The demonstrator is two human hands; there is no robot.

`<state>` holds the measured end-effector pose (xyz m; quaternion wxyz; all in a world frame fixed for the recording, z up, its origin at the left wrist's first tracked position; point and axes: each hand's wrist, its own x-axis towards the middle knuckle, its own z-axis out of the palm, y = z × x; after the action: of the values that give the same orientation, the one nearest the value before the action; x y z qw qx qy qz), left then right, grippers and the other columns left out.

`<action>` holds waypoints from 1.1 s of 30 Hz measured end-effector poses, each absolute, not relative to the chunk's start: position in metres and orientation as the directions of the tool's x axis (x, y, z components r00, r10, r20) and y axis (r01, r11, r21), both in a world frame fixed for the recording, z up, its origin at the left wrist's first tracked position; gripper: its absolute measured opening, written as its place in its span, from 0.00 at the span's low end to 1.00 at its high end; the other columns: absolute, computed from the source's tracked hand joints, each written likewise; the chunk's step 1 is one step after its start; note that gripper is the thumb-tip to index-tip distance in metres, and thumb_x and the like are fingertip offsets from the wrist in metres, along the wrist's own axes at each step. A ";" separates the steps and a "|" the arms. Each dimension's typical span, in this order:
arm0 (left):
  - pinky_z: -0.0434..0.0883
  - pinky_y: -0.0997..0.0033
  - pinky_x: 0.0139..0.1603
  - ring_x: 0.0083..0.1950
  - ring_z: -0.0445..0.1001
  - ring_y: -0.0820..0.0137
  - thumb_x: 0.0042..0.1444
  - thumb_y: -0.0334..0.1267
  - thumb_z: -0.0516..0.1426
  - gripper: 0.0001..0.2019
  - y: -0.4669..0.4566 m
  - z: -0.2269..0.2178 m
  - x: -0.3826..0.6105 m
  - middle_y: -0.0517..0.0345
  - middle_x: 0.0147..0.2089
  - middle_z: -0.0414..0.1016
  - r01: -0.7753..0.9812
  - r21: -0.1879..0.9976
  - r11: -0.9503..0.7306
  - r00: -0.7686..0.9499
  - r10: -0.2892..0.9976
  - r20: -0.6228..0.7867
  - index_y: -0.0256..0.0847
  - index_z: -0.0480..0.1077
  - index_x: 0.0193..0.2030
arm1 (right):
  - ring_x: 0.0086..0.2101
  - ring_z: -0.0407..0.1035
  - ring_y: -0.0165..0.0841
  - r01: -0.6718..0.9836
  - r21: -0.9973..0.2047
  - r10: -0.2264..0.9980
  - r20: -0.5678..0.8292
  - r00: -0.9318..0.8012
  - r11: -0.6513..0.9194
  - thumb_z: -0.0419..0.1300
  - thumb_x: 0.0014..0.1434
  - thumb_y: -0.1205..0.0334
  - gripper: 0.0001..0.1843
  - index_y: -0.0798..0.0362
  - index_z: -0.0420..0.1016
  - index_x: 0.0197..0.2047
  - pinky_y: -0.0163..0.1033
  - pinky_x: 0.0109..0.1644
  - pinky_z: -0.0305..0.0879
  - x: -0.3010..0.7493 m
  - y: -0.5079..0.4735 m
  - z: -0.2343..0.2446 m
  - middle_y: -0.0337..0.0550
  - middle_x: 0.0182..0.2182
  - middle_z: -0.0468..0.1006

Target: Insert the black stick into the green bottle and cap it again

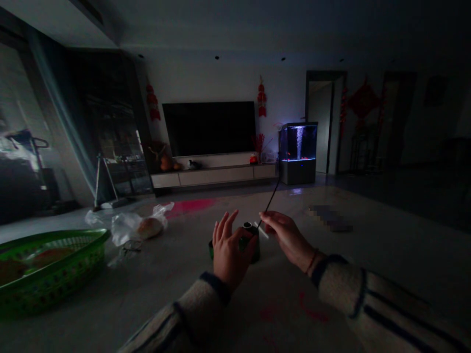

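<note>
My right hand [285, 236] pinches a thin dark stick [272, 197] between thumb and fingers; the stick slants up and to the right. Its lower end runs down toward the fingertips of my left hand [231, 250]. The thumb and forefinger of that hand are bent together, with the other fingers raised and spread; what lies in the pinch is too dark to make out. Behind and beside my left hand stands a dark green container [255, 255] with a pale ring at its top, partly hidden. A short white strip [262, 230] shows beside my right fingertips.
On the pale tabletop [176, 294] at left are a green basket [73, 274] with things in it and a clear plastic bag [125, 228] by a round bread-like item [150, 227]. A flat, pixelated object [331, 218] lies at right. Beyond, an aquarium [300, 142] glows.
</note>
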<state>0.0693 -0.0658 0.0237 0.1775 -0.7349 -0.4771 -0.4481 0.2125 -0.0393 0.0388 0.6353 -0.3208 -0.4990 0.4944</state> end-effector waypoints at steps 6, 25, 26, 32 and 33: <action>0.50 0.43 0.60 0.63 0.52 0.57 0.49 0.38 0.57 0.03 -0.063 0.025 0.066 0.55 0.60 0.59 0.868 0.134 -0.478 0.166 0.533 0.830 0.43 0.70 0.29 | 0.25 0.60 0.24 -0.322 -0.880 0.934 0.353 0.051 0.350 0.65 0.39 0.54 0.16 0.54 0.74 0.31 0.31 0.30 0.56 0.231 -0.026 0.042 0.37 0.25 0.71; 0.49 0.45 0.61 0.63 0.52 0.58 0.51 0.41 0.56 0.05 -0.054 0.029 0.053 0.56 0.59 0.60 0.902 0.057 -0.428 0.178 0.488 0.855 0.44 0.70 0.30 | 0.26 0.64 0.24 -0.382 -0.851 0.930 0.359 0.080 0.361 0.66 0.38 0.57 0.13 0.54 0.74 0.28 0.31 0.30 0.58 0.263 -0.009 0.054 0.37 0.25 0.73; 0.49 0.45 0.61 0.63 0.52 0.58 0.51 0.41 0.56 0.05 -0.053 0.030 0.053 0.56 0.60 0.60 0.901 0.057 -0.431 0.177 0.484 0.857 0.45 0.71 0.31 | 0.26 0.64 0.24 -0.380 -0.848 0.928 0.363 0.091 0.369 0.66 0.38 0.57 0.13 0.54 0.74 0.28 0.31 0.30 0.59 0.264 -0.008 0.055 0.37 0.25 0.73; 0.51 0.47 0.61 0.63 0.53 0.58 0.50 0.44 0.57 0.13 -0.052 0.030 0.051 0.55 0.60 0.59 0.899 0.084 -0.429 0.160 0.502 0.850 0.48 0.68 0.43 | 0.25 0.65 0.25 -0.400 -0.810 0.903 0.370 0.218 0.428 0.66 0.38 0.55 0.13 0.53 0.72 0.27 0.32 0.30 0.60 0.270 -0.003 0.060 0.37 0.25 0.74; 0.51 0.47 0.61 0.63 0.53 0.58 0.49 0.45 0.57 0.15 -0.051 0.029 0.050 0.54 0.60 0.60 0.899 0.085 -0.430 0.162 0.507 0.847 0.48 0.67 0.44 | 0.25 0.65 0.25 -0.403 -0.804 0.898 0.368 0.240 0.437 0.66 0.38 0.55 0.14 0.53 0.72 0.28 0.32 0.30 0.60 0.271 -0.003 0.060 0.37 0.25 0.74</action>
<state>0.0504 -0.0512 0.0294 0.2273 -0.7277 -0.4828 -0.4309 0.2712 -0.0025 0.0602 0.7321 -0.2898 -0.4273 0.4443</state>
